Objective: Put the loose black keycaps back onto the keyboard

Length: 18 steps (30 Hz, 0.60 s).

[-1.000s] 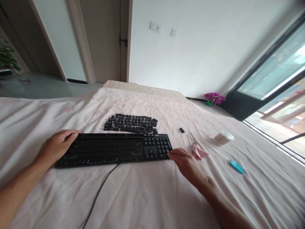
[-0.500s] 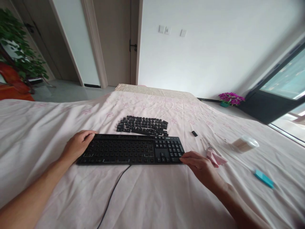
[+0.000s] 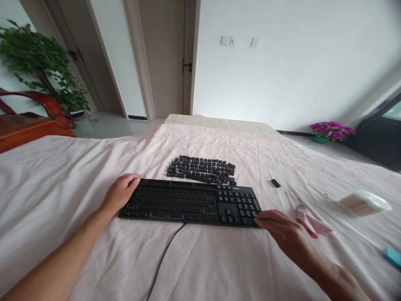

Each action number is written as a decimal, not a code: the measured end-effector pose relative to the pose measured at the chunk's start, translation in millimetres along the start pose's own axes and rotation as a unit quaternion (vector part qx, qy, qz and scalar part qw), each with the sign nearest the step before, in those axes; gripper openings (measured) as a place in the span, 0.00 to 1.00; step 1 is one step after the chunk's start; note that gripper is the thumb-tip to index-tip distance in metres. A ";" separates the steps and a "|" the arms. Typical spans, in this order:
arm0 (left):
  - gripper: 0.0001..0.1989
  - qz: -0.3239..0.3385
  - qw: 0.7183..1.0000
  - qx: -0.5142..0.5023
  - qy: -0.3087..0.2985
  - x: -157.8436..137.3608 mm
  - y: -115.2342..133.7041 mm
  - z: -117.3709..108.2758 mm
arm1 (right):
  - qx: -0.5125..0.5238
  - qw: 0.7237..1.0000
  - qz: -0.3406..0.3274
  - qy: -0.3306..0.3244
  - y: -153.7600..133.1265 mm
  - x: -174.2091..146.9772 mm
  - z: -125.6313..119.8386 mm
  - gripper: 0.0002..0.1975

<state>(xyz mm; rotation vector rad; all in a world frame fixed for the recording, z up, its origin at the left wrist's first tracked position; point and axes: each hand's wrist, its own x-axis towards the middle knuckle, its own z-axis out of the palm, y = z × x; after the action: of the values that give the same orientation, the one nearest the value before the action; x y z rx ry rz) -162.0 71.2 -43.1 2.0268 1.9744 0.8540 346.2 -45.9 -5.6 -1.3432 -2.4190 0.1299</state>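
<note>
A black keyboard point(image 3: 188, 202) lies on the pale floral cloth, its main section stripped of keycaps while the number pad and arrow keys still carry theirs. My left hand point(image 3: 122, 193) grips its left end, thumb on the top corner and the other fingers hidden at the edge. At the lower right corner, my right hand point(image 3: 282, 225) pinches the keyboard's edge beside the number pad. Just behind it, loose black keycaps point(image 3: 202, 169) are laid out in rows. A black cable point(image 3: 166, 255) runs from the keyboard's near side toward me.
To the right lie a small black piece point(image 3: 276, 183), a pink cloth point(image 3: 313, 221), a clear tub of cotton swabs point(image 3: 365, 203) and a blue-ended brush point(image 3: 391, 257). A red wooden chair point(image 3: 34, 121) and a leafy plant point(image 3: 40, 62) stand at the far left.
The view has turned left, so everything sits further right in the picture. Both hands keep their places on the keyboard, which looks slightly tilted compared with before.
</note>
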 end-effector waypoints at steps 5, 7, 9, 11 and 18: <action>0.18 -0.004 1.000 0.003 -0.006 -0.8 2.2 -0.9 | -0.024 1.000 -0.008 0.004 -5.0 -0.1 -2.1 0.14; 0.18 -0.011 1.000 0.006 -0.011 -0.9 1.8 -1.4 | -0.028 1.000 -0.011 0.002 -7.9 0.0 -3.7 0.15; 0.18 -0.019 1.000 0.010 -0.017 -0.7 0.9 -1.5 | -0.030 0.999 -0.012 0.004 -10.8 -0.2 -5.2 0.18; 0.18 -0.022 1.000 0.012 -0.018 -0.3 0.0 -1.4 | -0.027 0.999 -0.012 0.012 -13.4 -0.4 -5.8 0.21; 0.18 -0.029 0.999 0.011 -0.032 0.5 -1.1 -0.8 | -0.025 0.999 -0.001 0.030 -14.5 -5.0 1.7 0.25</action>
<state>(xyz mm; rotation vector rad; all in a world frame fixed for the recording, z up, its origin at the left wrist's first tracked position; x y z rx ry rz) -163.4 71.6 -42.9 1.9730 2.0049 0.7499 336.4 -57.8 -4.9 -1.3452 -2.3887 0.0284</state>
